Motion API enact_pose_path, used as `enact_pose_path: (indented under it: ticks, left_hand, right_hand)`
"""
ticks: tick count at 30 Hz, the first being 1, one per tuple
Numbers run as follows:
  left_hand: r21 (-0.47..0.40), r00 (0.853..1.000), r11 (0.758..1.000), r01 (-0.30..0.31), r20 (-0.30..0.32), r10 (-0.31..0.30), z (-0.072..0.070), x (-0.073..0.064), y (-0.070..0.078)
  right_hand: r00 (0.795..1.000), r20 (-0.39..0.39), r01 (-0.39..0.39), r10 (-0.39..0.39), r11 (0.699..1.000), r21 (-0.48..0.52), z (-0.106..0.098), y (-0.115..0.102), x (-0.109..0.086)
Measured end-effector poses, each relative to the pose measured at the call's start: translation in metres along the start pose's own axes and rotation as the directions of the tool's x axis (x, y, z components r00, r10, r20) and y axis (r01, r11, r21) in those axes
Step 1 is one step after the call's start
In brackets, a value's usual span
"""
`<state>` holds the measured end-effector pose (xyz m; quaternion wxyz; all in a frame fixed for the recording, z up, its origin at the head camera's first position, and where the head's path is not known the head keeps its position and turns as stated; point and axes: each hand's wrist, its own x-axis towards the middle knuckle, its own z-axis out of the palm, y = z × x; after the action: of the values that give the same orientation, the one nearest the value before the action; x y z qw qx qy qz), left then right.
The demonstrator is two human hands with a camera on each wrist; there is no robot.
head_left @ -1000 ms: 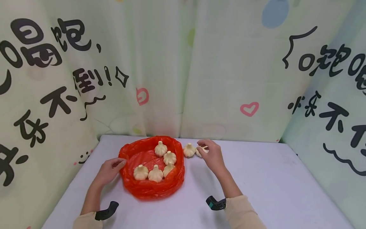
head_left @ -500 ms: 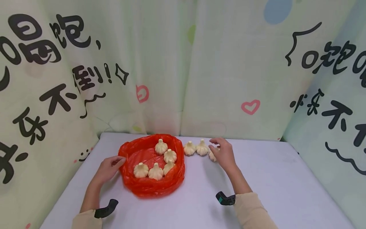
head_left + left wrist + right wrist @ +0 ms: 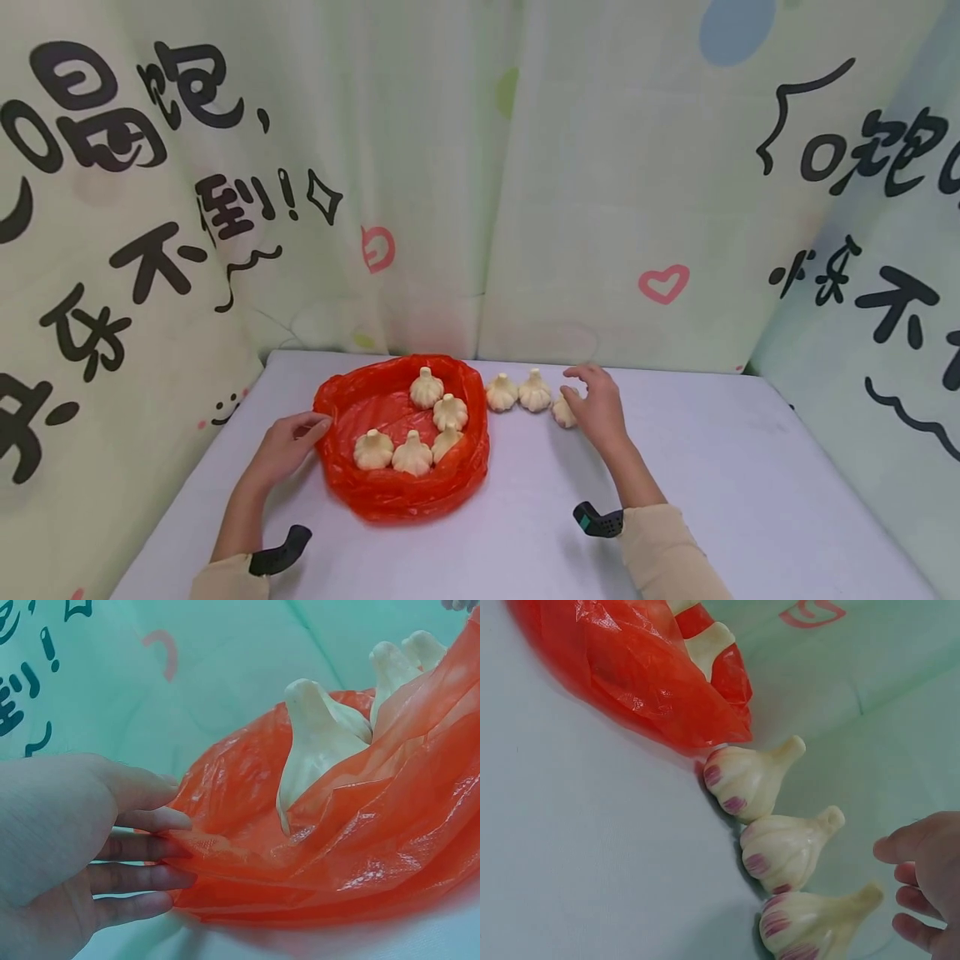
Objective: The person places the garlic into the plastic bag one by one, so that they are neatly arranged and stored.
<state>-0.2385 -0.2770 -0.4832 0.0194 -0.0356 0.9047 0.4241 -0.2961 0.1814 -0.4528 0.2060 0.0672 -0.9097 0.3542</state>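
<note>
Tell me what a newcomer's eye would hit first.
Probably the glossy red plastic bag, lying open on the left half of the white tabletop, with five cream-white garlic bulbs inside and the left hand at its left edge. Next, three purple-marked garlic bulbs in a row to its right, the right hand by the outermost. On both sides, bold black lettering marks the pale green curtain.

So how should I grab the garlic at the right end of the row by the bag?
I'd pinch that end garlic by its stem, coming down from above, a bit from the right. The stem sticks up, much thinner than the fat, round part below, so it should be easier to hold. The next garlic sits close on its left, leaving less room on that side.
</note>
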Motion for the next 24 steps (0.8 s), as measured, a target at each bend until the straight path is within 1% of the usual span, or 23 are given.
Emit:
enact_pose_path:
  ticks: [6, 9, 12, 18, 24]
  left_hand:
    - [0.003, 1.0, 1.0, -0.009, 0.003, 0.009, -0.001, 0.0, 0.001]
    - [0.003, 1.0, 1.0, -0.013, 0.002, 0.013, 0.0, 0.0, 0.001]
    - [0.004, 1.0, 1.0, -0.012, 0.003, 0.012, 0.0, 0.0, 0.0]
    - [0.01, 1.0, 1.0, -0.006, 0.0, 0.006, 0.001, 0.0, 0.0]
    - [0.012, 1.0, 1.0, -0.004, 0.004, 0.004, 0.0, 0.0, 0.001]
  right_hand:
    - [1.0, 0.019, -0.023, 0.023, 0.999, -0.022, 0.001, 0.005, 0.0]
    - [0.997, 0.043, -0.056, 0.058, 0.997, -0.043, 0.002, 0.009, 0.001]
    - [0.995, 0.059, -0.073, 0.076, 0.996, -0.048, 0.003, 0.012, 0.001]
    - [0.996, 0.054, -0.068, 0.069, 0.998, -0.018, 0.009, 0.02, -0.001]
    - [0.997, 0.051, -0.06, 0.06, 0.998, 0.013, 0.011, 0.023, -0.001]
